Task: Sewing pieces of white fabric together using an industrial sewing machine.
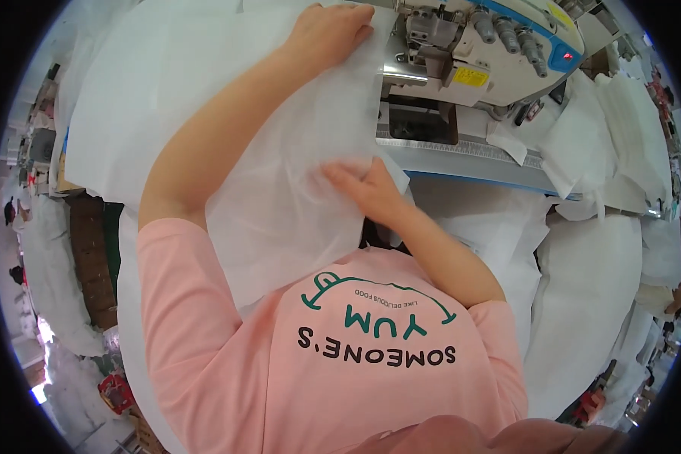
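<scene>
While both hands (333, 30) press, white fabric (280, 151) lies beneath (flat).

The thin white non-woven cloth sheet (280, 151) looks matt, soft and faintly fuzzy, creased in shallow folds. Just right of this sheet, the cream-coloured sewing machine (499, 53) has a smooth, slightly glossy painted casing with shiny bare-metal parts at its needle end. Further right of the sheet, the heaped white cloth bundles (583, 287) look equally matt. Below the sheet, the pink knit T-shirt (280, 371) is smooth and dull.
</scene>
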Action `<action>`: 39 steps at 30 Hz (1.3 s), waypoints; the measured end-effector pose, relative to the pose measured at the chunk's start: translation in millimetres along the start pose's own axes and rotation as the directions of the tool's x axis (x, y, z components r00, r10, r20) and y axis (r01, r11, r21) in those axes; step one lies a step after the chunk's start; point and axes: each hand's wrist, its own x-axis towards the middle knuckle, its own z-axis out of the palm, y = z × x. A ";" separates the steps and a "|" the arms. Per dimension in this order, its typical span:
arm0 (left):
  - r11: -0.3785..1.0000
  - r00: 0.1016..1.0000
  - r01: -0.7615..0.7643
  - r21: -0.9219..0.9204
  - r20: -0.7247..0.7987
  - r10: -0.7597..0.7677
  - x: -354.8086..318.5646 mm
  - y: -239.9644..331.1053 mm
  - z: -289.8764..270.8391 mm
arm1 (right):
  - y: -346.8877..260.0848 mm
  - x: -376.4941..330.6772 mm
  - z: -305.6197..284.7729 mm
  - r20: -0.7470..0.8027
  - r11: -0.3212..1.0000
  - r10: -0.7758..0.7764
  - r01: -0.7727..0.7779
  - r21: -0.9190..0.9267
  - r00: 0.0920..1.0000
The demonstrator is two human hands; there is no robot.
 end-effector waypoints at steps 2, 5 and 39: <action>0.999 1.000 -0.028 0.030 0.013 0.028 -6.5 -5.8 7.2 | 22.4 -9.4 -2.3 0.034 0.940 -0.209 0.210 -0.268 0.977; 0.999 0.999 0.024 -0.023 0.046 -0.023 -15.0 -8.4 -2.6 | 37.6 -19.6 -11.0 -0.171 0.946 -0.300 0.270 -0.177 0.938; 0.908 0.836 0.400 -0.124 0.455 -0.306 43.7 -20.7 -13.4 | -17.5 -30.4 -91.2 -0.248 0.791 -0.436 0.238 -0.563 0.865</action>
